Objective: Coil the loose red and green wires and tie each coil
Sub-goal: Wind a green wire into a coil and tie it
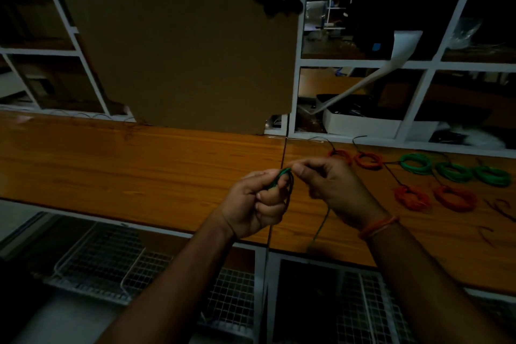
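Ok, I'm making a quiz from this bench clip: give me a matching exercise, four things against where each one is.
Things:
1. green wire
2. green coils
3. wire basket
4. cardboard sheet

Places:
A. standing at the back of the bench
B. below the bench's front edge
C. between both hands
D. in a row at the far right of the bench

Pairs: 1-C, 2-D, 3-B, 4-A

- The left hand (255, 201) grips a small green wire (280, 177) bundle over the wooden table (139, 165).
- The right hand (332, 187) pinches the wire's top.
- Red coils (368, 160) and green coils (416, 163) lie to the right.
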The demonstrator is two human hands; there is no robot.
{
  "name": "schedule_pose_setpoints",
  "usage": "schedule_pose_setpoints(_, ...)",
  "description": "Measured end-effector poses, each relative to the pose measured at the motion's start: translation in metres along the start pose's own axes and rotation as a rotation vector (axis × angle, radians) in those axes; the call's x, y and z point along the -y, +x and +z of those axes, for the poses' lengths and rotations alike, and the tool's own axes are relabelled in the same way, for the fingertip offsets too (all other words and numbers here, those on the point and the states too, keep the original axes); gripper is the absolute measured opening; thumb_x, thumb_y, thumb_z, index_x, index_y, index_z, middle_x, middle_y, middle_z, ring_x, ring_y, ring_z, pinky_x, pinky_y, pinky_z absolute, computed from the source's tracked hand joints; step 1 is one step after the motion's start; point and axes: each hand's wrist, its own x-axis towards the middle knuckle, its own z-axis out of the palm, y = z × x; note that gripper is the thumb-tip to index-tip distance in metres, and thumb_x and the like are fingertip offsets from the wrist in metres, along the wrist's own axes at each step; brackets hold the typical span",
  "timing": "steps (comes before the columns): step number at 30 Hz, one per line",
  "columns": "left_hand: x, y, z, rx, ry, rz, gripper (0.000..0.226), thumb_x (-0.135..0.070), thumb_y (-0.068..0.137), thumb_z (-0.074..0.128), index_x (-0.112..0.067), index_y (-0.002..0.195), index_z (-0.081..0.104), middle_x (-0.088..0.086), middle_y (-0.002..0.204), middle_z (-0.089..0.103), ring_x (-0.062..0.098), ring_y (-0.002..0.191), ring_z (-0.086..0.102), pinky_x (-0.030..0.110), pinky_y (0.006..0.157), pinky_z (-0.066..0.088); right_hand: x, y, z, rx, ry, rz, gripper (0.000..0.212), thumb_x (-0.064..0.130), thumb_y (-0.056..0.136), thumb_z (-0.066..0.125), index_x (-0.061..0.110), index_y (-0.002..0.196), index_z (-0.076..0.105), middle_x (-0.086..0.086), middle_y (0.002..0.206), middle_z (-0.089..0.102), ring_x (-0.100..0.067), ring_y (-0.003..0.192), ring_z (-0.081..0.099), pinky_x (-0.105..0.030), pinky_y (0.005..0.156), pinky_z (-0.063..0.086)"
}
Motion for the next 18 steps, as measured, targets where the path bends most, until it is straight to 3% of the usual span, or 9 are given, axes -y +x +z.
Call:
schedule_pose_setpoints(3,0.0,-0.001,-0.003,0.086,-0.133,-0.03,0.021,-0.027,0.106,0.047,-0.013,0.097,0.059,-0.009,0.061,0.027,0.005,0.046,0.015,0.023,0.046,0.014,-0.006,-0.006,0.009,0.144,0.288,0.162,0.045,0.04,0.1,0.052,-0.002,0.105,0.069,-0.006,0.077,0.045,-0.008,0.063,0.037,-0.023,0.054,0.031)
schedule_pose_setpoints(7,0.001,0.0,-0.005,-0.05,-0.054,-0.028,0.023,-0.025,0.104,0.043,-0.012,0.092,0.058,-0.008,0.059,0.032,0.006,0.047,0.024,0.022,0.047,0.021,-0.005,-0.009,0.014,0.093,0.367,0.149,0.037,0.042,0.096,0.053,0.012,0.075,0.056,-0.001,0.076,0.046,-0.009,0.066,0.04,-0.024,0.055,0.03)
schedule_pose_setpoints(10,-0.005,-0.003,-0.004,-0.179,0.228,-0.043,0.025,-0.022,0.101,0.041,-0.011,0.087,0.058,-0.005,0.059,0.033,0.01,0.049,0.026,0.026,0.049,0.02,-0.009,-0.011,0.011,0.064,0.286,0.123,0.04,0.042,0.1,0.053,0.018,0.068,0.055,-0.008,0.084,0.049,-0.009,0.068,0.043,-0.024,0.056,0.033)
schedule_pose_setpoints(12,-0.007,-0.003,-0.003,-0.201,0.28,-0.07,0.025,-0.022,0.099,0.04,-0.011,0.086,0.058,-0.006,0.059,0.029,0.011,0.048,0.019,0.026,0.047,0.016,-0.013,-0.012,0.011,0.051,0.221,0.106,0.041,0.039,0.103,0.05,0.019,0.067,0.055,-0.006,0.082,0.049,-0.009,0.069,0.044,-0.022,0.056,0.034)
schedule_pose_setpoints(15,-0.005,-0.001,-0.004,-0.18,0.125,-0.08,0.023,-0.026,0.1,0.044,-0.014,0.085,0.058,-0.008,0.059,0.024,0.008,0.047,0.017,0.024,0.045,0.014,-0.017,-0.015,0.016,0.017,0.21,0.104,0.038,0.038,0.104,0.049,0.017,0.074,0.059,0.002,0.07,0.046,-0.009,0.063,0.042,-0.022,0.053,0.034)
schedule_pose_setpoints(18,-0.004,0.0,-0.011,-0.06,-0.228,-0.035,0.017,-0.019,0.103,0.046,-0.018,0.085,0.047,-0.009,0.059,0.026,0.008,0.046,0.022,0.023,0.045,0.018,-0.028,-0.02,0.014,0.012,0.22,0.091,0.024,0.028,0.103,0.054,0.012,0.088,0.065,0.001,0.07,0.051,-0.011,0.058,0.043,-0.022,0.051,0.036)
